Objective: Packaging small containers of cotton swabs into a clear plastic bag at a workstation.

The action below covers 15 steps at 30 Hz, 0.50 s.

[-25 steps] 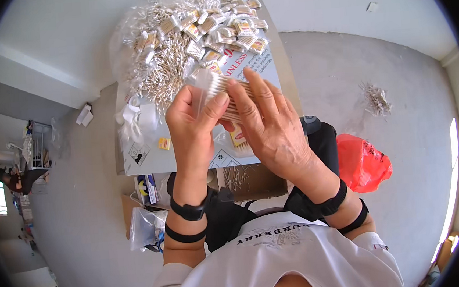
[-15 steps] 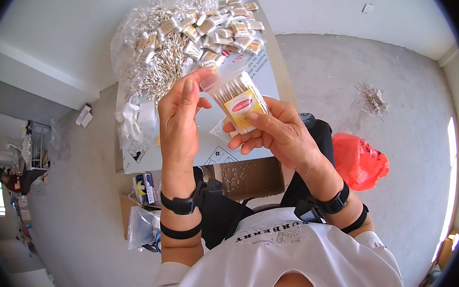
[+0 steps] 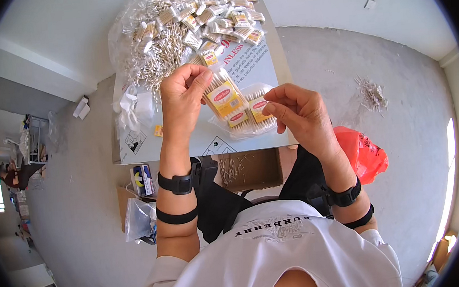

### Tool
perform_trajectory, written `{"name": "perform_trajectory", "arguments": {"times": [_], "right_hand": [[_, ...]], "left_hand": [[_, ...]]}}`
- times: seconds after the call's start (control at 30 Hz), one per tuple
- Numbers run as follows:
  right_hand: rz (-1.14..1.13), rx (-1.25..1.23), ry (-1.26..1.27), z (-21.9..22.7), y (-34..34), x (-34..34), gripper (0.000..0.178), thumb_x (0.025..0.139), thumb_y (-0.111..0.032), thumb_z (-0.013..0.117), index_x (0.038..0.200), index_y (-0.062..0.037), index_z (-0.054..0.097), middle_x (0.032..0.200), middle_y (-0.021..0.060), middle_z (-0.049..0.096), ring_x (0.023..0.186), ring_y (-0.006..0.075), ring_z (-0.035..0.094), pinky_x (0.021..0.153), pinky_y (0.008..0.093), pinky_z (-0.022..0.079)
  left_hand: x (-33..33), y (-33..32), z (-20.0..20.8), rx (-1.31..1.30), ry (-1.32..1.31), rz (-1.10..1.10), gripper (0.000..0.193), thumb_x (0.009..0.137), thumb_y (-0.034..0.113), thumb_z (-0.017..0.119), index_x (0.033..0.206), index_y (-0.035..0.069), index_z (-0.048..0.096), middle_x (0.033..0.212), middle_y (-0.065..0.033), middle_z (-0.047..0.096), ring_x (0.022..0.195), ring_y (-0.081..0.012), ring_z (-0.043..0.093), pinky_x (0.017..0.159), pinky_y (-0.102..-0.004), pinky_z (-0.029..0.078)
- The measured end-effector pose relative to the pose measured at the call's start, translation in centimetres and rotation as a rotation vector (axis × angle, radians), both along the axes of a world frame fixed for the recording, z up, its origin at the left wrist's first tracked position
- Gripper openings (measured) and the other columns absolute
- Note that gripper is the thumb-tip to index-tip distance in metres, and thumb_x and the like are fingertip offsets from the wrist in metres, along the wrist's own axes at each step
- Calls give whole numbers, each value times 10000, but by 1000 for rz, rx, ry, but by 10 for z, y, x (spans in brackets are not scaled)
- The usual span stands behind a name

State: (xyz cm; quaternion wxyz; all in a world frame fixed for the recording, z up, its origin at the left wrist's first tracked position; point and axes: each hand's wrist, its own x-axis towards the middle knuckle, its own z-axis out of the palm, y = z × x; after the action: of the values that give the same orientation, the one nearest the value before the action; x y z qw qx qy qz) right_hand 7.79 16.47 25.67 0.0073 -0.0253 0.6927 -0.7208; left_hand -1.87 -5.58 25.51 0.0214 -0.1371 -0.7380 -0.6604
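My left hand (image 3: 186,101) pinches the top of a small clear packet of cotton swabs (image 3: 225,97) with a yellow label, held tilted above the table. Beneath and beside it, a larger clear bag (image 3: 239,135) holds swab packets with similar yellow labels. At the right edge of that bag is my right hand (image 3: 304,117), thumb and forefinger closed together on what looks like its plastic. The lower packet in the bag is partly covered by the one in my left hand.
Loose cotton swabs (image 3: 166,59) and several packed bundles (image 3: 241,19) cover the far part of the table (image 3: 183,141). White strips (image 3: 143,108) lie at its left. An open cardboard box (image 3: 256,171) sits below the near edge. A red plastic bag (image 3: 362,152) is to the right.
The labelled swab packet has passed from my right hand to my left. My right hand has moved right, to the larger clear bag, which now shows on the table.
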Motion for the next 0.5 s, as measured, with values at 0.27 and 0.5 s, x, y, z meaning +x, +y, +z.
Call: {"name": "perform_trajectory", "arguments": {"times": [0.27, 0.5], "right_hand": [[-29, 468, 68, -1, 1, 2, 118, 933, -61, 685, 1003, 35, 681, 778, 72, 687, 590, 54, 507, 534, 258, 427], [-60, 628, 362, -11, 9, -4, 73, 865, 10, 699, 930, 30, 670, 742, 125, 636, 601, 242, 595, 551, 297, 458]], "left_hand": [[-54, -23, -37, -103, -30, 179, 161, 938, 110, 694, 940, -51, 692, 790, -18, 678, 676, -59, 577, 605, -231, 474], [-119, -36, -126, -308, -184, 185, 155, 881, 109, 715, 906, -44, 712, 776, -72, 697, 657, -116, 603, 616, -291, 496]]}}
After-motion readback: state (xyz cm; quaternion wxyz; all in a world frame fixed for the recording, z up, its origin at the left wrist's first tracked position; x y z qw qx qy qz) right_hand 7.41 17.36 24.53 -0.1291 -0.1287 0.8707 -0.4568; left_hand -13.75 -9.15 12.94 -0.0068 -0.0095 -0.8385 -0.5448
